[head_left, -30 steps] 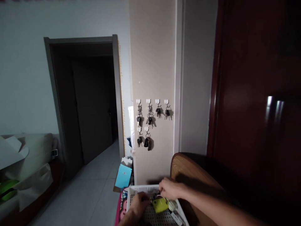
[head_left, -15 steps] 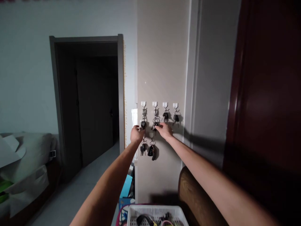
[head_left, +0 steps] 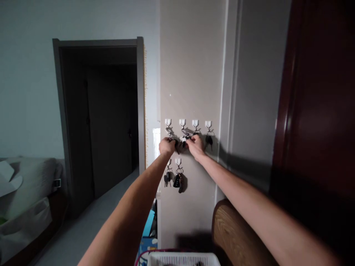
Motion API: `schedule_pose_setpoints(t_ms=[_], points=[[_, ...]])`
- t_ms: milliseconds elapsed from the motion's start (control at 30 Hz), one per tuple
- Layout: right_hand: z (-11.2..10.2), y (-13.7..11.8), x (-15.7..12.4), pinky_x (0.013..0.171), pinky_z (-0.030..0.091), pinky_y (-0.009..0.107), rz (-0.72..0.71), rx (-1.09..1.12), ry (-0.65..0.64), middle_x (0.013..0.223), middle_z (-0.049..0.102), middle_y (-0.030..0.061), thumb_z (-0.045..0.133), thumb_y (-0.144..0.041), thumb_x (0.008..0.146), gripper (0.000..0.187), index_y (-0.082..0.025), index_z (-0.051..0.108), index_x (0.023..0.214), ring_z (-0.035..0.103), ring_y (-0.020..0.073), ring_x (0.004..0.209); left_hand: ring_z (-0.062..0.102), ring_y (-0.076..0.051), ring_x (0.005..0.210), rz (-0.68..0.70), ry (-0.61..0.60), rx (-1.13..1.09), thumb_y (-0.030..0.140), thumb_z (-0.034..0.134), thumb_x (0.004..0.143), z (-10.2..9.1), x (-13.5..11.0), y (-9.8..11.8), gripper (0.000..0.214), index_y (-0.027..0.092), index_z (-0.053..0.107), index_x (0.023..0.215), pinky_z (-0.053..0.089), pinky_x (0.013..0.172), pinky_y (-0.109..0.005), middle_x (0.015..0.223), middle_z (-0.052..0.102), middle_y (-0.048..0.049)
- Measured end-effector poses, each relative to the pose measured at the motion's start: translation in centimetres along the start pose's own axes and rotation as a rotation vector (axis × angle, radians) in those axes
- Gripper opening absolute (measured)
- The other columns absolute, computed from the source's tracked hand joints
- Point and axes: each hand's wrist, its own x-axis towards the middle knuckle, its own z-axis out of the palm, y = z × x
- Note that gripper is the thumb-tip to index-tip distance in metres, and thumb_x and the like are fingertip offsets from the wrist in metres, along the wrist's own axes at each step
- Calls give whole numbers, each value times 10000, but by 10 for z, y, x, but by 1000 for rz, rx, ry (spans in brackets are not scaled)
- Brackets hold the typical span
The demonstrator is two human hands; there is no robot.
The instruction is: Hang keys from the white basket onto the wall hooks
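Note:
Several white hooks hold bunches of keys on a beige wall panel point(head_left: 191, 74). My left hand point(head_left: 167, 146) is closed on the upper-left bunch of keys point(head_left: 169, 133), which slants below its hook point(head_left: 168, 122). With its fingers pinched, my right hand point(head_left: 196, 147) holds the second bunch of keys point(head_left: 183, 139), lifted sideways under its hook point(head_left: 182, 122). The third bunch is mostly hidden behind my right hand. At the right, another bunch of keys point(head_left: 209, 140) hangs freely. Lower down hang a small key bunch point(head_left: 168, 178) and a bunch with a black car key point(head_left: 176, 181).
A white plastic basket point(head_left: 183, 257) stands at the bottom. To its right is a rounded brown wooden panel point(head_left: 233, 229). A dark doorway point(head_left: 111, 122) opens at the left, beside a couch point(head_left: 30, 184). A dark red door point(head_left: 313, 111) fills the right side.
Both hands have closed on the upper two left key bunches. The right hand's bunch has been raised and tilted; the left one now slants to the right. The view has shifted slightly.

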Motion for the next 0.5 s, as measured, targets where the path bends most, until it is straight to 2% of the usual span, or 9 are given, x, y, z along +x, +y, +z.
schedule_pose_setpoints(t_ms=[100,200,300,400,500], points=[[-5,-26,21,442,365,187,-61,159,50,578,476,-25,404,-239,582,157,-164,425,718,454,80,485,508,-82,571,107,-8,-246,216,463,630,-8,9,24,207,124,496,812,390,530,-191,701,554,-34],[-11,-60,38,436,366,184,-94,229,83,580,448,-34,393,-215,605,129,-165,405,723,434,62,465,470,-45,486,176,28,-357,195,431,658,-22,16,55,201,108,474,834,375,486,-178,678,522,-28],[-19,-79,38,431,370,189,-121,281,-17,567,436,-40,375,-184,632,107,-164,395,736,420,50,442,437,-23,448,246,-15,-367,161,422,663,-36,12,71,196,99,465,844,365,479,-175,646,497,-15],[-30,-69,10,433,377,204,-133,226,-252,556,453,-38,377,-158,636,101,-163,407,732,427,54,436,425,-26,442,285,-206,-269,138,436,643,-47,-12,53,169,81,484,794,353,475,-173,579,482,-3],[-43,-30,-47,452,386,230,-92,78,-594,572,505,-18,398,-185,627,113,-173,439,731,464,82,470,414,-44,442,206,-451,-77,149,466,603,-55,-60,2,156,80,510,736,339,456,-176,525,485,5]])
